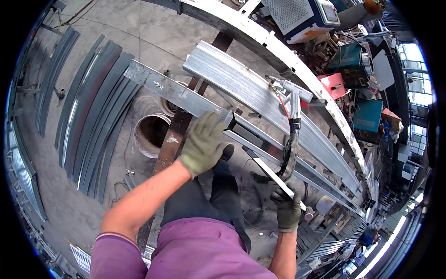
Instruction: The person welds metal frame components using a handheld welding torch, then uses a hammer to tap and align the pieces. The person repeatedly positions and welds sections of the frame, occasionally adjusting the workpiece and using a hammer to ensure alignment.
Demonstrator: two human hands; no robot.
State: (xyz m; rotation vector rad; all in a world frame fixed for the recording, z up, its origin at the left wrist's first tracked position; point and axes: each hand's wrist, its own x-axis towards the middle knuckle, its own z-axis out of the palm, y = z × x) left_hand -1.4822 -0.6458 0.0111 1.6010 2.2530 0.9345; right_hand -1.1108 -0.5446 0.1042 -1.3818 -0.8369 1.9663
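Observation:
My left hand (200,143), in a green work glove, reaches forward with its fingers stretched out. Its fingertips lie at the end of a flat grey metal bar (174,93), beside the corner of a metal frame (260,144). My right hand (287,210), in a darker glove, is closed round the near end of a slim metal bar (267,173). That bar slants up and left from the hand, and its far end lies near the frame. Part of the right fingers is hidden behind it. Past the frame, a welding gun (292,90) with a dark cable rests on silver metal profiles (232,69).
Long grey metal profiles (95,111) lie in rows on the floor at left. A round bucket (151,135) stands beside a rusty beam (173,144). A long pale beam (306,69) curves across the far side, with a boxy machine (302,18) and teal boxes (367,115) beyond.

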